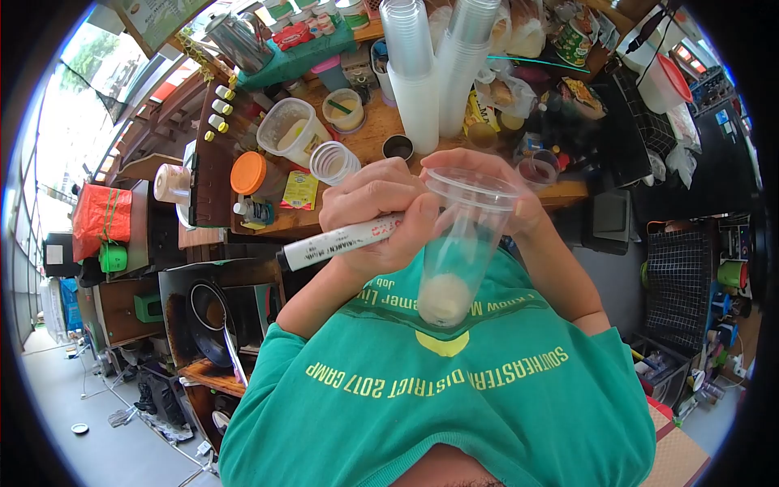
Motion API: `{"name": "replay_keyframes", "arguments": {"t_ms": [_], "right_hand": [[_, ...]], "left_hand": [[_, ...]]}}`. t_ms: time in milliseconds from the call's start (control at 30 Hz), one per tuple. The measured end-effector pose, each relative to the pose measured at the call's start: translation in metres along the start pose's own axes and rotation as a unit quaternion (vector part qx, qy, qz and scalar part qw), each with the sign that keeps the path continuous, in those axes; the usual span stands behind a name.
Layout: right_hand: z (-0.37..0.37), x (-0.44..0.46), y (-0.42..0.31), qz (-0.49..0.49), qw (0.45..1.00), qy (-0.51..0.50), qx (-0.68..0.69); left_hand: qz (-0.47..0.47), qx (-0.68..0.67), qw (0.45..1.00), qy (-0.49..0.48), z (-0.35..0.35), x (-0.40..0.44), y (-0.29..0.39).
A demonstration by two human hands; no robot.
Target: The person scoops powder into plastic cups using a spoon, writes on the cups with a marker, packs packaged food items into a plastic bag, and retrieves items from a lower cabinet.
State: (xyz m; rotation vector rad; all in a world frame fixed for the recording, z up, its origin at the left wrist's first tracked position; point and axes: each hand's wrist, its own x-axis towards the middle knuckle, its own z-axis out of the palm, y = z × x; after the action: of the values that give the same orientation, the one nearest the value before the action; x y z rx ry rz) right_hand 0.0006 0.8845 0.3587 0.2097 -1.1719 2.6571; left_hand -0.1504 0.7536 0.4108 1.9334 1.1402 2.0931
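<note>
My left hand is closed around a white permanent marker, whose black end sticks out to the left. The marker's other end is hidden behind my fingers, close to the cup. With its fingers curled around the upper part, my right hand grips a clear plastic cup just under its wide rim. The cup is tilted, its base toward my green shirt, and something whitish lies in the bottom. I cannot tell whether the marker touches the cup.
Tall stacks of clear plastic cups stand on the wooden table beyond my hands. Around them are a white tub, an orange-lidded jar, a yellow packet and a small dark cup. A frying pan sits at lower left.
</note>
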Motion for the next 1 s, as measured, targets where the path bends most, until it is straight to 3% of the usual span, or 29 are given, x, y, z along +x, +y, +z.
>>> {"name": "replay_keyframes", "arguments": {"t_ms": [200,633,700,933,1000], "right_hand": [[0.000,-0.003,0.006,-0.028,1.000,0.000,-0.007],[-0.005,-0.005,0.015,-0.037,0.999,-0.018,0.032],[-0.004,-0.005,0.015,-0.045,0.998,-0.022,0.028],[-0.006,-0.003,0.015,-0.039,0.998,-0.037,0.038],[-0.007,-0.001,0.015,-0.037,0.998,-0.040,0.041]], "left_hand": [[0.017,0.061,0.998,-0.006,0.003,-0.002,0.003],[0.023,0.016,0.999,-0.024,0.007,-0.002,0.004],[0.027,0.076,0.996,-0.030,0.007,0.000,0.007],[0.024,0.064,0.997,-0.042,0.005,-0.001,0.007],[0.006,0.049,0.999,-0.004,0.004,-0.002,0.005]]}}
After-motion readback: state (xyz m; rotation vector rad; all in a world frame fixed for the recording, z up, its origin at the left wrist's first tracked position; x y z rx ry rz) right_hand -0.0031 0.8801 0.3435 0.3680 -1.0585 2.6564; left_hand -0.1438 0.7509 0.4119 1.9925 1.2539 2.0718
